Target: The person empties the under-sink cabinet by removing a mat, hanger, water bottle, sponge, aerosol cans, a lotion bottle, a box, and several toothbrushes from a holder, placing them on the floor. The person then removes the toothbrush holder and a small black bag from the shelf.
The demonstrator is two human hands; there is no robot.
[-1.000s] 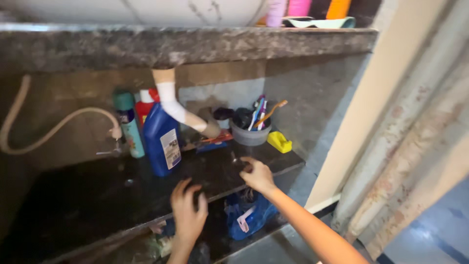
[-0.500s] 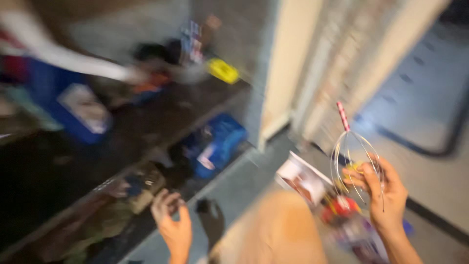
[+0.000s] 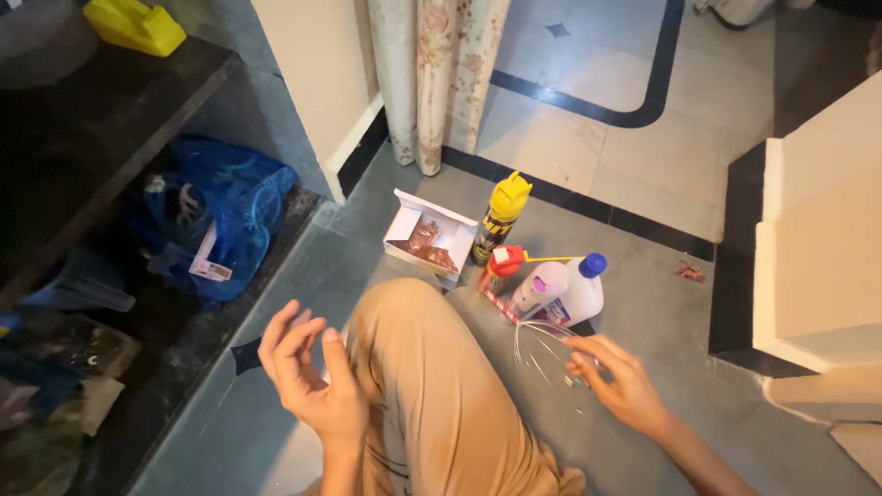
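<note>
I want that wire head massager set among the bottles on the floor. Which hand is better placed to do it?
Probably the right hand: its fingers already touch the wire head massager, just beside the white bottle. The left hand hangs open and empty across the knee.

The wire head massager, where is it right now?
The wire head massager lies low on the grey floor, at the right hand fingertips, just before the white bottle.

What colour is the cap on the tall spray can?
Yellow, on the tall spray can; the head view shows it.
</note>
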